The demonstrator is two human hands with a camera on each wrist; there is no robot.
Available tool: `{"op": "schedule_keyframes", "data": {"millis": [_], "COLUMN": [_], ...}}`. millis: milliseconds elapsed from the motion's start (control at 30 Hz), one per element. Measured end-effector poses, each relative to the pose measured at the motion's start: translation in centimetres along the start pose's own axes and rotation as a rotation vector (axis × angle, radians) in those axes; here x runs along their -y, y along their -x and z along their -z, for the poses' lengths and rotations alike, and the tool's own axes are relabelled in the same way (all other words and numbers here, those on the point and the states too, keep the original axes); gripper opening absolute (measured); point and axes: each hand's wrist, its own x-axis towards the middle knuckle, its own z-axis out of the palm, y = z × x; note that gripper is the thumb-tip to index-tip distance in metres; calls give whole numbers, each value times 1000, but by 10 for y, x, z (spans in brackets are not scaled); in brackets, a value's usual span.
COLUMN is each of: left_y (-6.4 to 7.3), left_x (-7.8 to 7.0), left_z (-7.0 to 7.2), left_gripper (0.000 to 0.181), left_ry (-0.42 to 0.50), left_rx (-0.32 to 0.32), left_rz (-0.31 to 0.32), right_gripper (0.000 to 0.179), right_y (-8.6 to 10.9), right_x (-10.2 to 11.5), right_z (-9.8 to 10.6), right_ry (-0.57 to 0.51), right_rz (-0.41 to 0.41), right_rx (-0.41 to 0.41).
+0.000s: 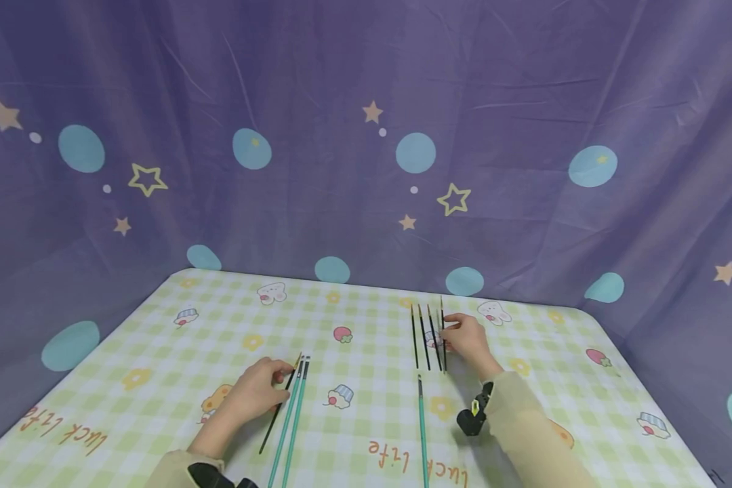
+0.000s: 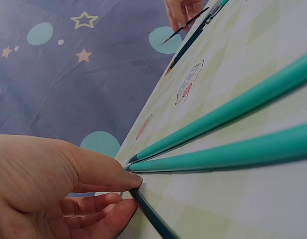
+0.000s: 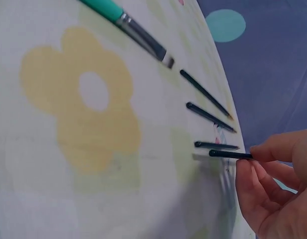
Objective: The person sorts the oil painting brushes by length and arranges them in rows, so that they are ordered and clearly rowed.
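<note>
My left hand (image 1: 257, 391) pinches a thin black paintbrush (image 1: 271, 431) between thumb and fingers, its bristle end pointing away from me. Just right of it, two teal-handled paintbrushes (image 1: 295, 421) lie side by side. On the right, my right hand (image 1: 468, 342) holds another black paintbrush (image 1: 444, 356) by thumb and fingertips; in the right wrist view its handle end (image 3: 228, 154) sticks out from the grip above its shadow. Left of that hand, three black paintbrushes (image 1: 423, 342) lie in a row, bristles toward the far edge.
A single teal flat paintbrush (image 1: 422, 427) lies nearer me, below the row of black ones. A green-checked cloth (image 1: 366, 379) with printed cupcakes and flowers covers the table. Behind its far edge hangs a purple curtain (image 1: 329, 203) with stars and blue dots.
</note>
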Motion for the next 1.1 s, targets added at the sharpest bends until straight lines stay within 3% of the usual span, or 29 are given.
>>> {"op": "schedule_keyframes", "data": {"millis": [533, 1100], "left_y": [0, -1], "left_x": [2, 2], "left_z": [-1, -1], "left_gripper": [37, 36], "left_ry": [1, 3], "left_rx": [-1, -5], "left_rz": [4, 2], "right_gripper": [31, 27], "right_y": [-3, -2], "right_x": [-15, -15], "right_z": [-5, -8], "right_ry": [83, 173], "right_rz": [-2, 14], "right_rx": [-48, -97]}}
